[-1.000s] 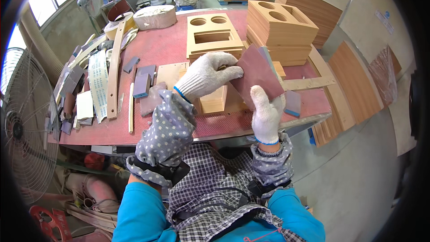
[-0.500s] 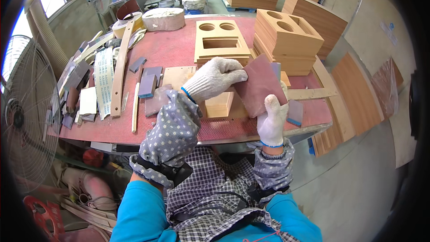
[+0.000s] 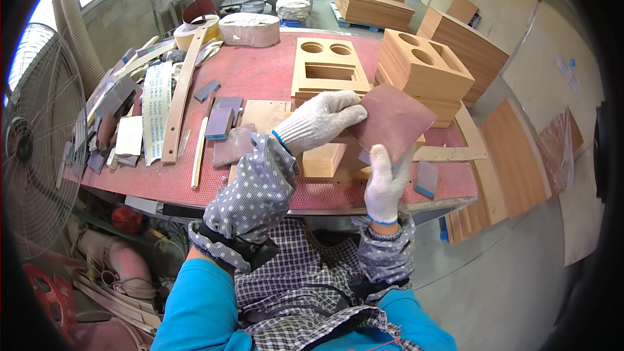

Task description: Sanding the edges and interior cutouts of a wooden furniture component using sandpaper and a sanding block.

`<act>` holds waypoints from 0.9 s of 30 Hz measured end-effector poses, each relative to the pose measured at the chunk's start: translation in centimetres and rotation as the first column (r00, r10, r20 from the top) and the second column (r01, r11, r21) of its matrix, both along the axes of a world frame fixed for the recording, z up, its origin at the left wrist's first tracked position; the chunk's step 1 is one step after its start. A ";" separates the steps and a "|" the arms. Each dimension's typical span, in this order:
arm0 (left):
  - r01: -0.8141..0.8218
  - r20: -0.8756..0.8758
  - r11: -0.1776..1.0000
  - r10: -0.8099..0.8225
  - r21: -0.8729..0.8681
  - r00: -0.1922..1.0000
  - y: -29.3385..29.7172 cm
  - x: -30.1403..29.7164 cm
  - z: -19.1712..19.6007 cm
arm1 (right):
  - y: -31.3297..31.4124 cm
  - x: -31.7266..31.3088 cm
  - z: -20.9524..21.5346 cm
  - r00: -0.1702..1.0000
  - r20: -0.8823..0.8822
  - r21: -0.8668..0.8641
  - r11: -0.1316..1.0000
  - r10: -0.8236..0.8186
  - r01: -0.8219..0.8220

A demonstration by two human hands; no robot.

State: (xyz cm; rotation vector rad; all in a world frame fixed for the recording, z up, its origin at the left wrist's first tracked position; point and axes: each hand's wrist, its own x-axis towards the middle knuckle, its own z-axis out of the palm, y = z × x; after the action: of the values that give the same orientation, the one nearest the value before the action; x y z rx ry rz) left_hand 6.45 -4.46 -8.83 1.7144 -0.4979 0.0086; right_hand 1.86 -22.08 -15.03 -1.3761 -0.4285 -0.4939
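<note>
Between my two gloved hands is a reddish-brown sheet of sandpaper [image 3: 398,117], raised over the front of the workbench and slightly curved. My left hand [image 3: 325,119] pinches its left edge between thumb and fingers. Around the lower edge, my right hand [image 3: 385,188] is closed, with the thumb on the near face; its other fingers are partly hidden. Below and behind the sheet lies a pale wooden piece [image 3: 322,161], partly covered. Farther back are wooden panels with two round holes and a rectangular slot [image 3: 325,58]. A grey sanding block [image 3: 426,177] sits right of my right hand.
A taller stack of cut panels [image 3: 422,91] stands at the right of the red-topped bench [image 3: 266,84]. On the left lie sanding blocks [image 3: 219,122], a long wooden strip [image 3: 181,101] and piled scraps. A large fan [image 3: 39,136] stands at far left; boards [image 3: 515,149] lean at right.
The sandpaper has turned and tilted, so more of its face lies flat to view. My right hand has shifted slightly down and left along it. The whole view has moved a little.
</note>
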 end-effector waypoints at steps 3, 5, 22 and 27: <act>0.112 -0.045 0.993 -0.110 0.048 0.993 0.2 0.2 0.0 | -1.2 0.5 0.7 0.997 -0.072 0.139 0.990 0.034 -0.024; 0.085 -0.040 0.982 -0.079 0.170 0.996 0.5 -0.1 0.5 | -1.5 0.5 1.8 0.992 -0.070 0.331 0.940 0.105 -0.076; 0.083 -0.060 0.973 -0.072 0.215 0.996 0.8 -0.5 0.4 | 1.1 -0.3 0.6 0.998 0.056 -0.052 0.998 -0.039 0.042; 0.086 -0.052 0.946 -0.074 0.313 0.996 0.7 -0.6 1.2 | 0.4 0.4 0.6 0.996 0.012 0.132 0.988 -0.084 0.081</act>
State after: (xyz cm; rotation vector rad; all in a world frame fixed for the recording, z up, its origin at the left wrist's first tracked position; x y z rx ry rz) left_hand 5.89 -3.75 -7.65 2.0008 -0.5615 -0.1720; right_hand 2.24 -21.69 -14.39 -1.2669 -0.3478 -0.5923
